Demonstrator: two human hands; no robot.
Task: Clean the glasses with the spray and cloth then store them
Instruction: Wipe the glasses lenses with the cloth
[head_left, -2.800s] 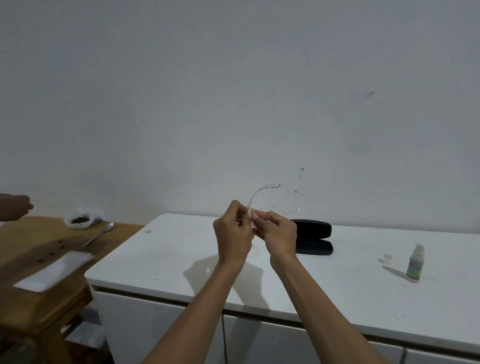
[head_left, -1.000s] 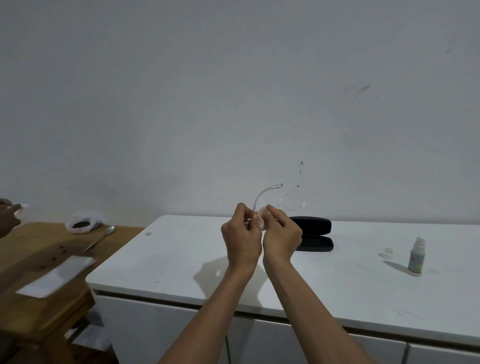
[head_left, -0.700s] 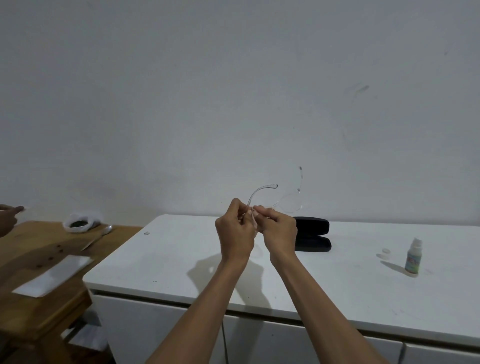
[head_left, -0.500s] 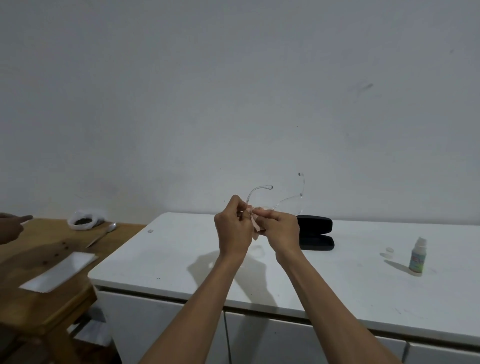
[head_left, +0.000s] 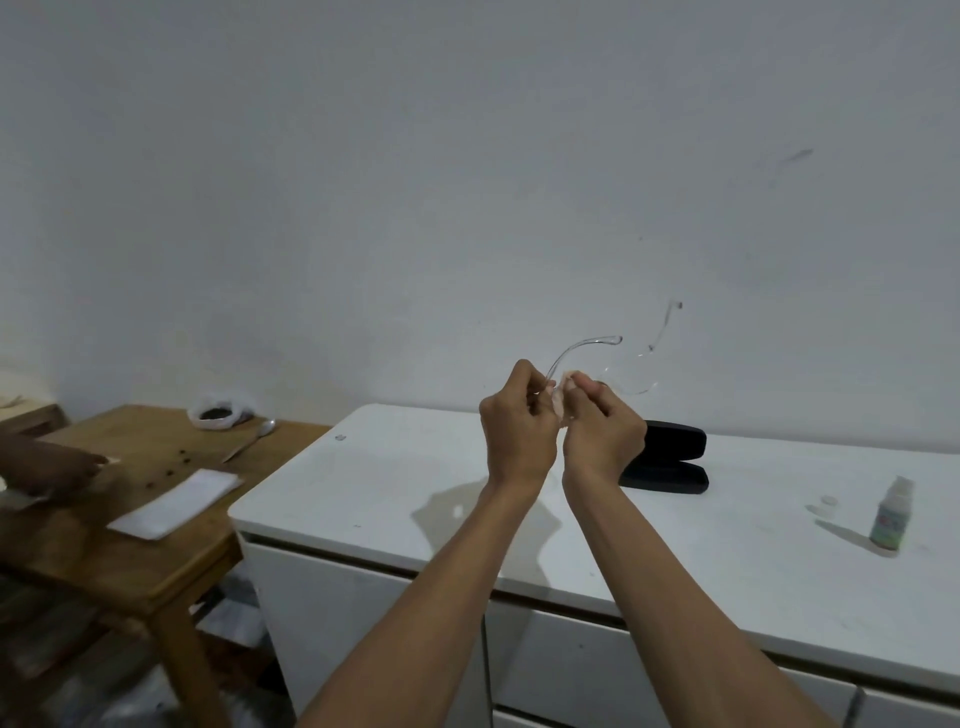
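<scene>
Both hands are raised above the white surface (head_left: 395, 483). Left hand (head_left: 517, 428) fingers pinch the clear-framed glasses (head_left: 582, 349); right hand (head_left: 602, 434) fingers pinch a pale crumpled cloth (head_left: 560, 402) against them. Black oblong case (head_left: 670, 457) near rear edge; spray bottle (head_left: 892, 514) upright toward right edge.

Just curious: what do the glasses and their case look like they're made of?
Glasses: clear, glossy plastic by the look; the wall shows through the arms.
Case: black, matte and hard-looking, lying open; plastic or covered shell, I can't tell which.
</scene>
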